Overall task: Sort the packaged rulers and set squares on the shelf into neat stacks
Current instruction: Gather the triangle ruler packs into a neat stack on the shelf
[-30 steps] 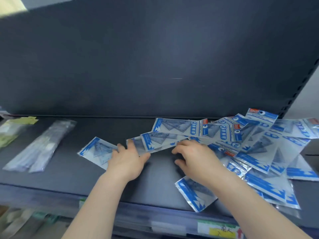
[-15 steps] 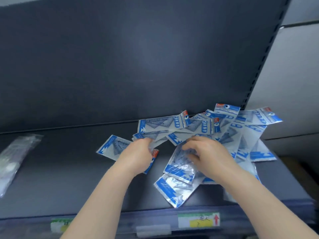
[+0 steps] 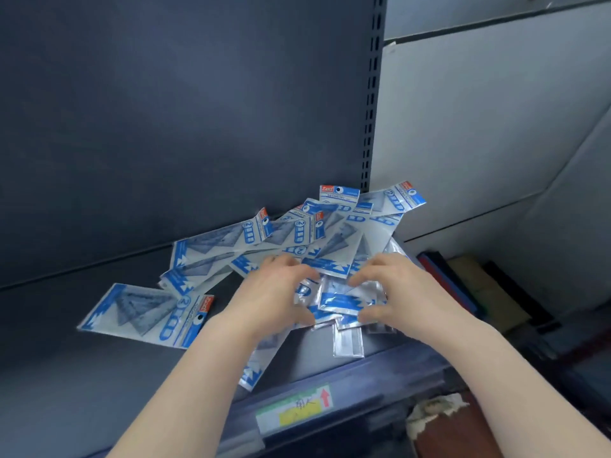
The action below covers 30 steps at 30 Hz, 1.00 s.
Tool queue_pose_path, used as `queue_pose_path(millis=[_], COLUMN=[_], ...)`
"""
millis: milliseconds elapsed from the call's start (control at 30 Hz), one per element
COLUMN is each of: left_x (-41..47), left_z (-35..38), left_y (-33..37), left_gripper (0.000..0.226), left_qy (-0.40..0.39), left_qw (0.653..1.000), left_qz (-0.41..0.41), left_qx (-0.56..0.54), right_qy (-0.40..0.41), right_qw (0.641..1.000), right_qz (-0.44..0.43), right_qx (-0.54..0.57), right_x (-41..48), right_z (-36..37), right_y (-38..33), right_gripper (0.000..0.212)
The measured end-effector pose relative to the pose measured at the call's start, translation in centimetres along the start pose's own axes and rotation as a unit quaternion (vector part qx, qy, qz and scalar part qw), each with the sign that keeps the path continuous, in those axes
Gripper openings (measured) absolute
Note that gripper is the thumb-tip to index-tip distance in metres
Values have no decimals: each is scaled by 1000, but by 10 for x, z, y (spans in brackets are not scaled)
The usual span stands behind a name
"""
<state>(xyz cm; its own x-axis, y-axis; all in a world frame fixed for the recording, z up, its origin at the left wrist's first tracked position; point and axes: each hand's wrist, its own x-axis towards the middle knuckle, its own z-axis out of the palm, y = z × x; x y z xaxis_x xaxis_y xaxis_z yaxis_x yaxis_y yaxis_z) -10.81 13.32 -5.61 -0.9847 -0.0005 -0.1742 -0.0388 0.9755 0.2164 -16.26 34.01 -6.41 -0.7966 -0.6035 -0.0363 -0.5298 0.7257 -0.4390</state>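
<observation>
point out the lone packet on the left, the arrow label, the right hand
Blue-and-white plastic set-square packet point(image 3: 143, 316): head view, middle.
Paper shelf label with red arrow point(image 3: 299, 415): head view, yellow patch.
Right hand point(image 3: 400, 285): head view, back.

Only two arms of the person are seen. The left hand point(image 3: 274, 292) and the right hand point(image 3: 393, 285) are bare. The left forearm point(image 3: 185, 391) and the right forearm point(image 3: 496, 375) are bare too, right up to the edge of the picture. The wrists are slim. The fingernails are too blurred to be made out.
</observation>
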Motion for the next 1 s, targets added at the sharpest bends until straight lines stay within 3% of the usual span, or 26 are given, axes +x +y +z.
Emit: queue_pose_path(millis=[67,167,267,367,533,633,733,900,1000], left_x=[1,-2,-2,7,6,7,6,-1,-3], left_z=[-1,3,18,24,10,14,22,14,11], left_y=[1,15,31,28,-2,12,26,-3,-4], left_gripper=[53,37,44,50,45,44,39,53,37], left_qy=[36,39,45,69,121,159,92,104,128], left_qw=[999,996,991,996,981,984,994,986,979], left_qz=[5,37,52,21,-121,-49,30,-60,-87], left_qx=[25,-70,-114,-52,87,59,56,112,129], right_qy=[-3,-7,9,68,23,23,38,-39,-36], right_qw=[1000,999,1000,997,999,998,999,999,998], right_qz=[-3,-2,7,37,25,13,8,-14,-22], right_qx=[-16,-31,7,-6,12,53,17,-6,48], right_x=[-2,-1,5,7,1,0,-1,-1,-2], right_z=[0,1,9,10,9,13,14,10,13], right_y=[4,8,7,7,9,4,4,2,-2], right_gripper=[48,51,41,31,33,40,35,45,44])
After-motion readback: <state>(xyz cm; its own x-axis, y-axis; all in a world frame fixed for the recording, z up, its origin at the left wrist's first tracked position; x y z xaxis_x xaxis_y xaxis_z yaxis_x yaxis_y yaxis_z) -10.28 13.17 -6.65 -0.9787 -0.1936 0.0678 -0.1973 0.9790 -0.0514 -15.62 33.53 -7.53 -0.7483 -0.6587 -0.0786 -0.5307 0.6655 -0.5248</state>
